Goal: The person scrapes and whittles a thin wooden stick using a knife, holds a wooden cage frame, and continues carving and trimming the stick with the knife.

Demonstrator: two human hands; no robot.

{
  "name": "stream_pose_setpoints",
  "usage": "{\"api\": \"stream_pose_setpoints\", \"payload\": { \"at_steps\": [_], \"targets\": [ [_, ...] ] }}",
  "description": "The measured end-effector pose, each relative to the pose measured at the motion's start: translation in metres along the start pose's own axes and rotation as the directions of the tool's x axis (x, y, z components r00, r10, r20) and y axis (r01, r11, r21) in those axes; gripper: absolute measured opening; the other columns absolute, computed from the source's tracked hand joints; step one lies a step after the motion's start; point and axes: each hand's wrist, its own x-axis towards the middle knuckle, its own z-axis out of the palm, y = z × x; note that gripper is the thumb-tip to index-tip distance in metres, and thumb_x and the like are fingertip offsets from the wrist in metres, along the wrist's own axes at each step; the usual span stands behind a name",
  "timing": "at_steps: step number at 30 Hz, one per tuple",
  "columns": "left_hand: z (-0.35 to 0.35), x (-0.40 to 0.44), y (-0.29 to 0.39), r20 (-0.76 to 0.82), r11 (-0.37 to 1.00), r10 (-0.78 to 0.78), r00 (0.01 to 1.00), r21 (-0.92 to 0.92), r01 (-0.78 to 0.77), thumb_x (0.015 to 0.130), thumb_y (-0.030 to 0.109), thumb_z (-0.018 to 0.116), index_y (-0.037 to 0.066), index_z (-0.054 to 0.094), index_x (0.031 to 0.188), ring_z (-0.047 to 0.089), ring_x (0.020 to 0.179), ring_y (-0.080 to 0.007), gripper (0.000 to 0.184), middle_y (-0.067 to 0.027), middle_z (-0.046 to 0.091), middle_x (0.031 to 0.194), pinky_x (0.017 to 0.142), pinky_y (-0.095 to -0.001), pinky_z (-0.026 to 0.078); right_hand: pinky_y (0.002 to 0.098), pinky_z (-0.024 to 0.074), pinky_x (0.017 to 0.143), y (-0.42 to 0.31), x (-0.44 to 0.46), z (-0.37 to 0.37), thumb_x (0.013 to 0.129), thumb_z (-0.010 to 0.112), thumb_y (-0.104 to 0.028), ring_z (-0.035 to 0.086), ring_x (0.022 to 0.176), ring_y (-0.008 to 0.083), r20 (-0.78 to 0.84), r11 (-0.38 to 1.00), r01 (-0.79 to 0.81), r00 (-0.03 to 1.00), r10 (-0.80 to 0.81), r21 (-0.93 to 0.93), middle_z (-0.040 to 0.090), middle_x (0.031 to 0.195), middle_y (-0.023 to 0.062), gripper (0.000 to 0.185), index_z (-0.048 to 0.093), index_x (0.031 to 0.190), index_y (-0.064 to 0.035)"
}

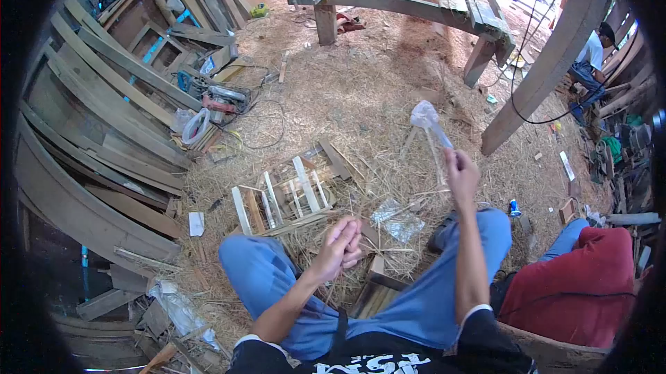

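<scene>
My right hand point(461, 174) is raised over my right knee, its fingers closed on the narrow end of a clear plastic bag point(424, 116). The bag's rounded, whitish end points up and away from me; what it contains is not clear. My left hand point(338, 246) is closed in front of my lap. Whatever its fingers hold, if anything, is too small to make out. Beyond that hand, a small frame of pale wooden slats point(305, 183) lies on the shavings. A crumpled clear plastic sheet point(399, 221) rests on the floor between my hands.
Wooden planks point(104, 103) lean along the left wall. A red power tool point(218, 103) with cords lies near them. A wooden bench point(402, 13) stands ahead, and a slanting post point(548, 69) is at right. One person in red point(576, 284) sits close by; another point(590, 62) is farther off.
</scene>
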Motion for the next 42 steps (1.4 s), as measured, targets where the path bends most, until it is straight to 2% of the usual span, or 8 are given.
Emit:
{"api": "stream_pose_setpoints", "payload": {
  "at_steps": [3,9,16,23,25,27,29,42],
  "targets": [
    [-0.021,0.008,0.006,-0.065,0.994,0.061,0.996,-0.086,-0.066,0.107,0.034,0.038,0.014,0.044,0.097,0.024,0.046,-0.0032,0.023,0.0058,0.031,0.064,0.038,-0.0202,0.018,0.0327,0.0355,0.049,0.003,-0.016,-0.008,0.091,0.067,-0.026,0.047,0.052,0.0136,0.215,0.975,0.209,0.958,-0.189,-0.073,0.054,0.057,0.0071,0.024,0.069,0.081,-0.0044],
    [-0.027,0.014,0.000,0.008,0.994,-0.017,1.000,-0.106,0.017,0.107,0.033,0.040,0.014,0.043,0.098,0.025,0.048,-0.0044,0.021,0.0053,0.031,0.066,0.040,-0.0211,0.019,0.0333,0.0383,0.049,-0.037,-0.086,0.017,0.089,0.070,-0.029,0.050,0.051,0.0130,0.613,0.956,0.113,0.745,-0.263,0.272,0.055,0.057,0.0084,0.028,0.067,0.078,-0.0036],
    [-0.011,0.016,-0.017,0.069,0.974,-0.126,0.990,-0.182,0.136,0.104,0.038,0.046,0.017,0.046,0.103,0.025,0.047,-0.0037,0.021,0.0059,0.031,0.067,0.040,-0.0206,0.018,0.0340,0.0410,0.049,-0.065,-0.090,0.031,0.082,0.076,-0.034,0.052,0.049,0.0246,0.634,0.861,0.287,0.587,-0.504,0.419,0.054,0.057,0.0101,0.030,0.068,0.079,-0.0054],
    [-0.008,0.012,-0.025,0.109,0.971,-0.172,0.979,-0.147,0.186,0.105,0.036,0.043,0.015,0.047,0.097,0.024,0.045,-0.0037,0.022,0.0063,0.033,0.067,0.038,-0.0204,0.017,0.0348,0.0412,0.050,-0.047,-0.070,0.026,0.082,0.076,-0.035,0.054,0.049,0.0211,0.349,0.748,0.613,0.663,-0.662,0.253,0.057,0.056,0.0071,0.029,0.069,0.078,-0.0069],
    [0.003,-0.005,-0.018,0.230,0.991,-0.127,0.965,0.060,0.116,0.105,0.035,0.043,0.015,0.045,0.094,0.027,0.045,-0.0038,0.023,0.0049,0.034,0.066,0.038,-0.0204,0.018,0.0329,0.0377,0.048,-0.031,-0.029,0.012,0.086,0.073,-0.037,0.048,0.047,0.0134,0.124,0.989,0.100,0.986,-0.113,0.110,0.054,0.054,0.0061,0.034,0.067,0.076,-0.0046],
    [0.001,-0.012,-0.015,0.225,0.973,-0.123,0.967,-0.165,0.162,0.105,0.036,0.043,0.014,0.044,0.096,0.028,0.045,-0.0043,0.023,0.0046,0.034,0.066,0.038,-0.0206,0.020,0.0324,0.0355,0.047,-0.025,0.002,-0.013,0.089,0.070,-0.039,0.043,0.049,0.0088,0.021,0.995,0.098,0.995,-0.098,0.001,0.053,0.054,0.0050,0.039,0.066,0.075,-0.0034],
    [-0.013,0.002,-0.018,-0.031,0.990,-0.009,0.999,-0.143,0.005,0.105,0.036,0.043,0.013,0.044,0.098,0.028,0.045,-0.0045,0.023,0.0045,0.033,0.065,0.039,-0.0207,0.020,0.0335,0.0359,0.047,-0.020,-0.014,-0.011,0.089,0.070,-0.040,0.045,0.048,0.0119,0.095,0.988,0.152,0.984,-0.148,-0.034,0.053,0.053,0.0065,0.038,0.067,0.077,-0.0038],
    [-0.021,0.027,-0.010,-0.066,0.996,0.029,0.997,-0.081,-0.034,0.106,0.030,0.044,0.011,0.048,0.101,0.022,0.050,-0.0036,0.020,0.0064,0.028,0.067,0.043,-0.0215,0.018,0.0343,0.0450,0.049,-0.059,-0.088,0.024,0.081,0.077,-0.037,0.061,0.050,0.0243,0.542,0.903,0.396,0.729,-0.418,0.164,0.060,0.059,0.0119,0.030,0.072,0.082,-0.0075]
  ]
}}
